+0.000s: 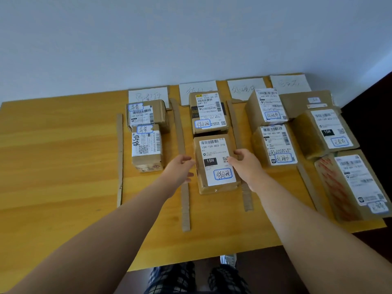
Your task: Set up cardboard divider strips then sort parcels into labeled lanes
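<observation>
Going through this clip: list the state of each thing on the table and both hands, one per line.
Near parcel, second lane: flat, label up, between both hands.
Left hand: open at its left side.
Right hand: on its right edge; grip unclear.
Divider strips: flat, lengthwise.
Lane signs: propped at the wall.
Other parcels: resting in lanes.

Your left hand [180, 168] and right hand [247, 166] flank a brown cardboard parcel with a white shipping label [216, 164], fingers open at its sides; whether they touch it is unclear. It lies on the yellow wooden table [63, 166] between two long cardboard divider strips [182, 158] [238, 149], just in front of another labelled brown parcel [209, 112]. White handwritten paper lane signs [197, 91] line the table's far edge, with more parcels in the neighbouring lanes.
</observation>
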Demonstrator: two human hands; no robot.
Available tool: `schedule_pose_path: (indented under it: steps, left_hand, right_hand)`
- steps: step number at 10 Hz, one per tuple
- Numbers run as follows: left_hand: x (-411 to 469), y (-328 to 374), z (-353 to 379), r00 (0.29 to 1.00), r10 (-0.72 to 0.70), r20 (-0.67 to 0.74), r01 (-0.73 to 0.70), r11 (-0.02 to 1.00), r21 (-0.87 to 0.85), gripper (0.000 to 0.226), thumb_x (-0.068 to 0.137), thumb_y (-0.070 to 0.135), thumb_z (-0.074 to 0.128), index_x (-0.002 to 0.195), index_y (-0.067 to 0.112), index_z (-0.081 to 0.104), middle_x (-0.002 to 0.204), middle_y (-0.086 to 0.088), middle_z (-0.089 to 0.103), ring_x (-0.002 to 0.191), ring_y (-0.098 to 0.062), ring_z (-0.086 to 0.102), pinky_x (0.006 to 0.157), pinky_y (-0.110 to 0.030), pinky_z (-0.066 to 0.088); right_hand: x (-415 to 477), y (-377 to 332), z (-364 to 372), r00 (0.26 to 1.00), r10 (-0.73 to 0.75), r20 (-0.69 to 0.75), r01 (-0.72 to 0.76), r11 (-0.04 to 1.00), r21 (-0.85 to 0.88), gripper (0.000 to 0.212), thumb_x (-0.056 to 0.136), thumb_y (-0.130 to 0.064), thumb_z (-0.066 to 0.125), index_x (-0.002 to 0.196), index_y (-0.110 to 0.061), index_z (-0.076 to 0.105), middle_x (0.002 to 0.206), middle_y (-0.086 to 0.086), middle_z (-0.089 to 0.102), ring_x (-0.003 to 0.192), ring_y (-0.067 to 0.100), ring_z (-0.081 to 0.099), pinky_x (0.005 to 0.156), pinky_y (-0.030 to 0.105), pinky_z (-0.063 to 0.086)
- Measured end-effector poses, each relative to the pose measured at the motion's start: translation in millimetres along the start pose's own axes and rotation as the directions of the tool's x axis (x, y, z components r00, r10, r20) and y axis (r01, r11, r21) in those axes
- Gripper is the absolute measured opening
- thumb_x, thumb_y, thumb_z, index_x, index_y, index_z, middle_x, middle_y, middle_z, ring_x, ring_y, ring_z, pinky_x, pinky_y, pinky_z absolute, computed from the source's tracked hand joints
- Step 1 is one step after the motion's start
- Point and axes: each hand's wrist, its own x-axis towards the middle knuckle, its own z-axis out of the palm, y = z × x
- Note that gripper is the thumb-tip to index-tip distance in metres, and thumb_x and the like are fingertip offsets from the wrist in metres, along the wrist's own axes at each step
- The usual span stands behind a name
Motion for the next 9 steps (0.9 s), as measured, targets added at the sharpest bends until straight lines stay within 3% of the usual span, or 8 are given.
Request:
schedule_pose_path:
  steps: [3, 5, 6, 7, 8, 9]
  left_hand:
    - [-18.9, -0.9, 19.3, 0.995, 0.013, -0.104, -0.023, 0.995, -0.095, 0.022, 0.100, 0.026, 0.046, 0.118, 0.017, 0.055, 0.109, -0.002, 0.063, 0.102, -0.022, 0.063, 0.069, -0.025, 0.050]
    - [-22.5, -5.6, 15.0, 0.989, 0.018, -0.147, -0.031, 0.996, -0.083, 0.027, 0.099, 0.025, 0.047, 0.121, 0.015, 0.056, 0.114, -0.006, 0.062, 0.103, -0.024, 0.063, 0.080, -0.032, 0.052]
    - [-26.3, -4.5, 9.0, 0.985, 0.037, -0.168, -0.048, 0.997, -0.061, 0.026, 0.099, 0.026, 0.047, 0.121, 0.015, 0.056, 0.113, -0.006, 0.063, 0.103, -0.024, 0.062, 0.081, -0.031, 0.052]
    - [-31.4, 1.5, 4.7, 0.983, 0.071, -0.169, -0.078, 0.996, -0.033, 0.025, 0.099, 0.026, 0.046, 0.120, 0.015, 0.055, 0.111, -0.005, 0.063, 0.103, -0.023, 0.062, 0.083, -0.032, 0.052]
    - [-42.1, 11.1, 6.0, 0.977, 0.113, -0.180, -0.118, 0.993, -0.018, 0.024, 0.100, 0.025, 0.045, 0.119, 0.015, 0.054, 0.112, -0.006, 0.063, 0.103, -0.024, 0.062, 0.083, -0.033, 0.052]
    - [-55.5, 19.0, 14.9, 0.961, 0.161, -0.225, -0.177, 0.983, -0.053, 0.020, 0.100, 0.025, 0.045, 0.116, 0.016, 0.053, 0.112, -0.007, 0.062, 0.103, -0.024, 0.061, 0.084, -0.033, 0.051]
  right_hand:
    - [3.8, -8.8, 0.0, 0.995, -0.100, 0.019, 0.102, 0.978, -0.183, 0.040, 0.097, -0.024, 0.052, 0.135, -0.013, 0.043, 0.116, 0.007, 0.064, 0.087, 0.021, 0.065, 0.081, 0.043, 0.057]
    - [2.3, -10.3, -2.5, 0.996, -0.086, 0.033, 0.090, 0.977, -0.194, 0.045, 0.097, -0.029, 0.051, 0.138, -0.013, 0.040, 0.114, 0.006, 0.064, 0.086, 0.019, 0.063, 0.077, 0.038, 0.057]
    - [-3.1, -12.4, -10.1, 0.993, -0.116, 0.027, 0.119, 0.968, -0.220, 0.048, 0.098, -0.033, 0.048, 0.140, -0.012, 0.038, 0.124, 0.006, 0.059, 0.088, 0.016, 0.052, 0.075, 0.030, 0.046]
    - [-6.0, -13.4, -21.2, 0.990, -0.141, -0.006, 0.135, 0.960, -0.246, 0.046, 0.098, -0.032, 0.047, 0.139, -0.012, 0.041, 0.133, 0.006, 0.054, 0.107, 0.021, 0.052, 0.083, 0.030, 0.041]
    - [-15.7, -14.5, -34.0, 0.986, -0.164, -0.020, 0.154, 0.957, -0.245, 0.040, 0.097, -0.033, 0.047, 0.132, -0.013, 0.047, 0.130, 0.005, 0.055, 0.111, 0.022, 0.052, 0.091, 0.035, 0.044]
    - [-28.5, -11.4, -48.9, 0.976, -0.218, -0.008, 0.209, 0.946, -0.246, 0.035, 0.097, -0.031, 0.048, 0.127, -0.013, 0.052, 0.124, 0.004, 0.056, 0.100, 0.017, 0.049, 0.085, 0.032, 0.042]
